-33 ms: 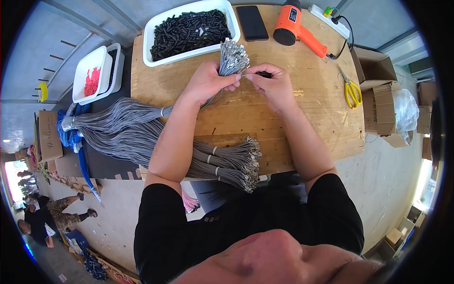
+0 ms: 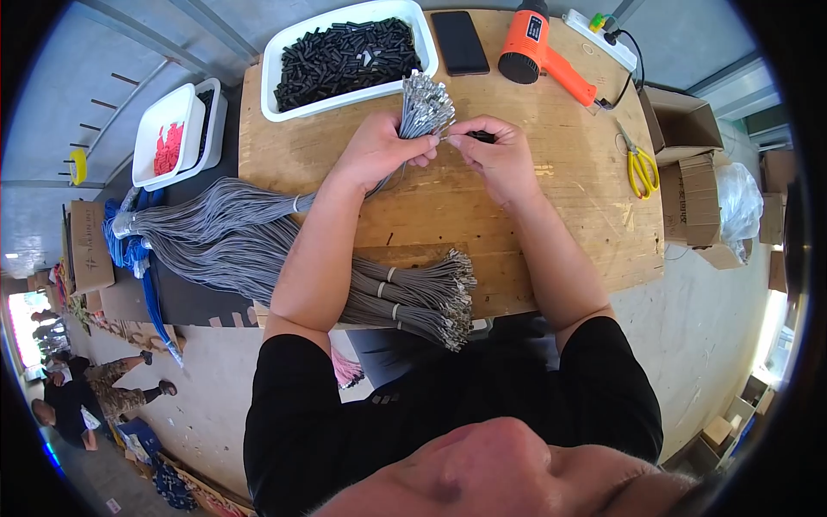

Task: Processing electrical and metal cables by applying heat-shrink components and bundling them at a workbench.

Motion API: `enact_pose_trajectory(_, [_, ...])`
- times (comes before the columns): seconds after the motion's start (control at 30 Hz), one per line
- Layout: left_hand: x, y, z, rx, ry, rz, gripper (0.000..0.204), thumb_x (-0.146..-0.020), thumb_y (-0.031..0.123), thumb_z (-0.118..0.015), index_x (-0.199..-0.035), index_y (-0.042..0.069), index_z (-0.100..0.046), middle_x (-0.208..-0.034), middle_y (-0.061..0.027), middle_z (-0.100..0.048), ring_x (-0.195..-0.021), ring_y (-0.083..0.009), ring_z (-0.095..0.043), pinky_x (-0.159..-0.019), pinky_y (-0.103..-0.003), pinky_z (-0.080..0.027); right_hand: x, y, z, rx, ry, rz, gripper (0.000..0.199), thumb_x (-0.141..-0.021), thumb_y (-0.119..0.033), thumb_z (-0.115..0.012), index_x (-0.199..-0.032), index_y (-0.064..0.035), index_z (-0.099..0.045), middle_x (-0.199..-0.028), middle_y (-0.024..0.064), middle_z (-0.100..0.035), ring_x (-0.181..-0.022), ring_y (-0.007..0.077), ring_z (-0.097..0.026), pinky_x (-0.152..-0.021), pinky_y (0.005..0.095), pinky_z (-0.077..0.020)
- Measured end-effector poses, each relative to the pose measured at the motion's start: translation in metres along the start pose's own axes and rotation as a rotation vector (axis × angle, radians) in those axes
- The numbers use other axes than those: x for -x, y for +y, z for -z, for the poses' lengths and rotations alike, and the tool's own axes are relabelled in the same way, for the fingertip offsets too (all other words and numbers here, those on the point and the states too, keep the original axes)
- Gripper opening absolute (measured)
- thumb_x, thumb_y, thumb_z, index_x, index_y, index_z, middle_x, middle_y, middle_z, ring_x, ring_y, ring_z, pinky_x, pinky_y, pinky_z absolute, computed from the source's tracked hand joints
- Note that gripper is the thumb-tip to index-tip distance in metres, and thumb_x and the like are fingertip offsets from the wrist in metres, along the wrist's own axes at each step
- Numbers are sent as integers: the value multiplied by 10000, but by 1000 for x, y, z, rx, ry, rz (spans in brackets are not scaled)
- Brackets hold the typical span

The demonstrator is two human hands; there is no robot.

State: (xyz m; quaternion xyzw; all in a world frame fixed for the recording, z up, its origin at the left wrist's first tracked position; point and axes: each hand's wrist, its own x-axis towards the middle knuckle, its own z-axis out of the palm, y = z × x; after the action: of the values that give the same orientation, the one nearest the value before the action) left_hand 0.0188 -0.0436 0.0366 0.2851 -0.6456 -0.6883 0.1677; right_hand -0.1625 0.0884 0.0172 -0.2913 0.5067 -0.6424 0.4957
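Note:
My left hand (image 2: pixel 385 148) is closed around a bundle of thin grey cables (image 2: pixel 425 108), whose silvery metal ends fan out above the fingers. Close beside it, my right hand (image 2: pixel 501 159) is pinched, with dark tube pieces (image 2: pixel 483 136) partly visible inside the curled fingers. Its thumb and fingertip meet at a single cable end on the bundle's right side; what exactly they pinch is too small to make out. More grey cable bundles (image 2: pixel 409 297), tied with pale bands, lie under and beside my left forearm, their metal ends pointing right.
A white tub (image 2: pixel 270 82) of short black tubes stands at the table's back, beside a phone (image 2: pixel 460 43) and an orange heat gun (image 2: pixel 532 47). Yellow-handled scissors (image 2: pixel 642 168) lie at right. White trays (image 2: pixel 148 142) with red pieces sit left. Cardboard boxes (image 2: pixel 689 185) flank the table.

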Motion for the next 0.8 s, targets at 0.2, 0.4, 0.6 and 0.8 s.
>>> enact_pose_trajectory(0.2, [0,-1,-1,22,12,14,253,-922,155,-821,-1042,-57,-752,-896,-111,-769,-792,-167,-732,-742,-308,-593,-5,9,6,-208,-74,-32,99,-951,15,-758,-1046,-13,-752,-849,1,-678,-645,44,-521,-544,203,-364])
enact_pose_trajectory(0.4, [-2,-1,0,-3,55,0,228,-922,145,-820,-1023,-51,-763,-881,-97,-766,-797,-154,-727,-748,-303,-585,-9,12,5,-313,-78,-112,150,-978,-10,-729,-1125,16,-715,-880,34,-684,-648,69,-511,-534,212,-358])
enact_pose_trajectory(0.6, [-5,-5,0,69,128,-8,212,-929,135,-808,-1025,-49,-764,-883,-98,-768,-797,-157,-729,-748,-304,-584,-13,-1,19,-460,-70,-162,315,-1067,-152,-606,-1284,76,-624,-1001,86,-660,-735,105,-531,-541,201,-384])
enact_pose_trajectory(0.8, [-4,-9,2,48,119,-37,224,-930,143,-807,-1030,-52,-761,-884,-101,-768,-800,-160,-730,-751,-306,-582,-8,-6,15,-365,-165,-122,297,-1057,-129,-624,-1311,25,-638,-980,68,-653,-726,88,-522,-543,190,-371])
